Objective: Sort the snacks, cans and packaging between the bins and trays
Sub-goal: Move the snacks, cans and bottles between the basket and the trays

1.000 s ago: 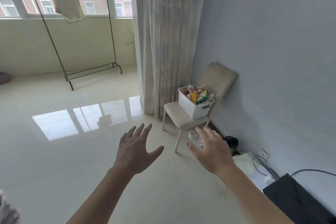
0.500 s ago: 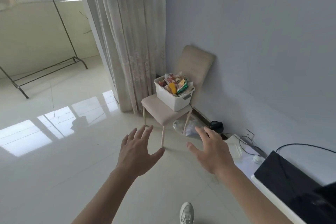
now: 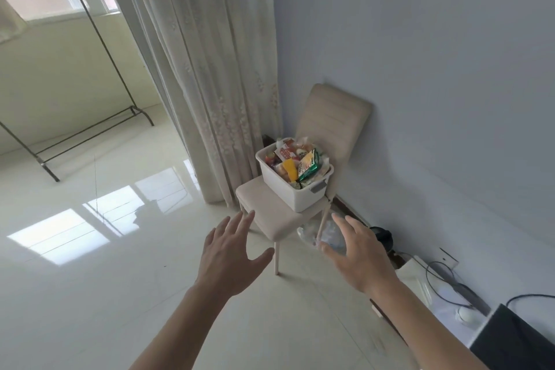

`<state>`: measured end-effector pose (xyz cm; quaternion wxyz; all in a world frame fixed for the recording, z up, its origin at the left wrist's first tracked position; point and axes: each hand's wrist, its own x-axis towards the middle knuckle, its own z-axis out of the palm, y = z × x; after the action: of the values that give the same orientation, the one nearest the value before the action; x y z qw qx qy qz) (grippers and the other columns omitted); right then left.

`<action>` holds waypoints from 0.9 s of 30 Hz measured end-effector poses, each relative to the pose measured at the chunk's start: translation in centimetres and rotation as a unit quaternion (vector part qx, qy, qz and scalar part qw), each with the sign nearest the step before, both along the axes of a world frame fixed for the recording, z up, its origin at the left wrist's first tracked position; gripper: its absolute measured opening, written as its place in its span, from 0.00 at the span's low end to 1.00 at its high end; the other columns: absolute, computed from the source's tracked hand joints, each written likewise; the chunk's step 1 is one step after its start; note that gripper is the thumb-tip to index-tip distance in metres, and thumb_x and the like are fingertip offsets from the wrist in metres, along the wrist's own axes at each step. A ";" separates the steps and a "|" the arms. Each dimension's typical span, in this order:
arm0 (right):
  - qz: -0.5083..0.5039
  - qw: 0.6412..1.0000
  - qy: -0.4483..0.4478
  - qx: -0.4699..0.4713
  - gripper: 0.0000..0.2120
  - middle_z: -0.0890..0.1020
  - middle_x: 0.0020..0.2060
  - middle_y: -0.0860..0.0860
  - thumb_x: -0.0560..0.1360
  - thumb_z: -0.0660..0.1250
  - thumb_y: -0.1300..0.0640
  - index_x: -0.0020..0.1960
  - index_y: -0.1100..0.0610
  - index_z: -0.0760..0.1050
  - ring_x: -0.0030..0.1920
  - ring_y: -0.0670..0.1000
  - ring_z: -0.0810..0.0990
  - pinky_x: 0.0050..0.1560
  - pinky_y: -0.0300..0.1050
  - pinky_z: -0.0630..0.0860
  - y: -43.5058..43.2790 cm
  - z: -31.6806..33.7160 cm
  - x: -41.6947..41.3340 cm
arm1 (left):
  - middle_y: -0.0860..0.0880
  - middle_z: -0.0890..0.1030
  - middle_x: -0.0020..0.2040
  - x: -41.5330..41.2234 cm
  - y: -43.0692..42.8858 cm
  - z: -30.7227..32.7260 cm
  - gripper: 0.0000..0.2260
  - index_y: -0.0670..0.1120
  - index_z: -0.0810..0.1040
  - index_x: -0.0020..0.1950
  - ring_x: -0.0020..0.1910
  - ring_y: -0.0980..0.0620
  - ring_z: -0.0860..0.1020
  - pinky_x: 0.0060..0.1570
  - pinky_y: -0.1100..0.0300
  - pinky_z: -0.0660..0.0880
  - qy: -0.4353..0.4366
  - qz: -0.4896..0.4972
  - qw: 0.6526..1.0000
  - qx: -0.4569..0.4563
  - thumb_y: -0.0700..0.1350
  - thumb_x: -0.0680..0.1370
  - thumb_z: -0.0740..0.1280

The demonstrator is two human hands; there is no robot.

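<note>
Item 1, our left hand (image 3: 231, 261): raised in front of us, fingers straight and spread, thumb out to the side; it holds nothing.
Item 2, our right hand (image 3: 357, 261): raised level with the left, fingers spread and slightly bent; it holds nothing; the two hands are apart, with bare floor (image 3: 90, 279) showing between them.
Item 3, white bin (image 3: 294, 195): stands on the seat of a beige chair (image 3: 330, 117), towards the seat's back edge; a grey handle (image 3: 318, 186) shows on its near end; it is well beyond both hands.
Item 4, snacks (image 3: 295, 147): piled in the bin above its rim; among them a green packet (image 3: 307, 165), a yellow packet (image 3: 289, 167) and a red-and-white packet (image 3: 285, 153); the rest are too small to tell.
Item 5, clear plastic bag (image 3: 309, 233): on the floor under the chair, partly hidden behind our right hand; its contents we cannot tell.
Item 6, surroundings: a pale curtain (image 3: 204, 69) hangs just left of the chair; a grey wall (image 3: 420, 69) stands behind it; a metal clothes rack (image 3: 99, 33) stands by the window, well apart to the left; a small black round object (image 3: 383, 236) and cables (image 3: 444, 276) lie along the foot of the wall to the right; a black flat item (image 3: 516, 342) fills the lower right corner.
</note>
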<state>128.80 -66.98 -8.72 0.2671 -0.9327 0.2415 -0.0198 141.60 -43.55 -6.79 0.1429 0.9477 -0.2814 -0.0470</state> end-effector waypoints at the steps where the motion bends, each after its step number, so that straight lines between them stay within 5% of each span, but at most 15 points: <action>1: 0.000 1.000 -0.003 0.000 0.35 0.63 0.79 0.50 0.78 0.58 0.32 0.81 0.45 0.57 0.78 0.53 0.60 0.74 0.52 0.64 -1.1 0.2 1.0 | 0.54 0.54 0.84 0.8 -0.8 0.0 0.40 0.58 0.50 0.83 0.83 0.48 0.51 0.80 0.48 0.52 0.000 0.001 1.000 0.000 0.72 0.76 0.59; 15: -0.036 0.999 0.012 0.035 0.36 0.66 0.76 0.49 0.77 0.60 0.32 0.81 0.44 0.56 0.75 0.51 0.66 0.69 0.47 0.70 -9.4 -3.3 9.4 | 0.54 0.56 0.83 12.1 -10.2 -3.1 0.40 0.58 0.51 0.83 0.82 0.48 0.54 0.80 0.46 0.55 0.035 -0.037 0.999 0.010 0.71 0.76 0.61; 21: -0.066 0.996 0.035 0.041 0.40 0.65 0.78 0.48 0.73 0.54 0.27 0.81 0.42 0.54 0.77 0.51 0.64 0.73 0.51 0.68 -11.6 -4.6 15.8 | 0.55 0.56 0.83 20.5 -14.1 -4.0 0.41 0.58 0.51 0.83 0.82 0.48 0.53 0.79 0.45 0.54 0.051 -0.066 0.997 0.001 0.73 0.75 0.61; 27: -0.100 0.994 0.023 0.044 0.36 0.64 0.78 0.47 0.77 0.59 0.32 0.81 0.42 0.54 0.77 0.50 0.63 0.74 0.51 0.67 -12.9 -4.0 23.6 | 0.55 0.61 0.82 29.6 -16.8 -3.4 0.39 0.58 0.54 0.82 0.81 0.48 0.58 0.78 0.46 0.57 0.041 -0.103 0.994 -0.017 0.70 0.76 0.63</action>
<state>152.40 -79.91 -12.71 0.2989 -0.8914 0.3405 -0.0145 171.24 -60.37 -10.14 0.1652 0.9083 -0.3721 -0.0958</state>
